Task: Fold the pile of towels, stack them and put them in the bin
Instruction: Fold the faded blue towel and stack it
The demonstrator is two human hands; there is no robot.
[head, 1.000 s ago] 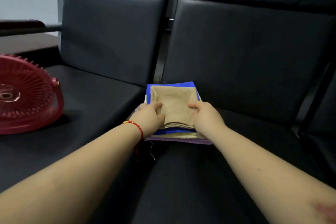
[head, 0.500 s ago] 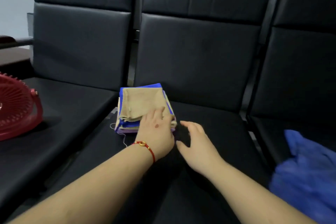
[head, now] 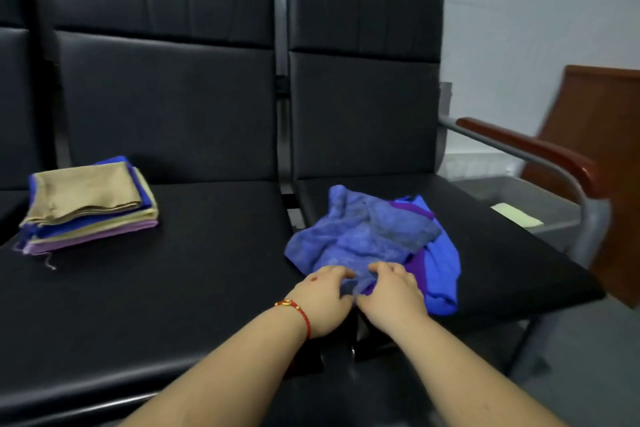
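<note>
Both hands have left the stack on the left seat. Left hand and right hand now pinch the crumpled towel on the right seat: next fold begins.

A row of black padded seats is standing against a pale grey wall. A grey metal armrest with a reddish wooden top is closing the right end, beside brown wooden furniture.
</note>
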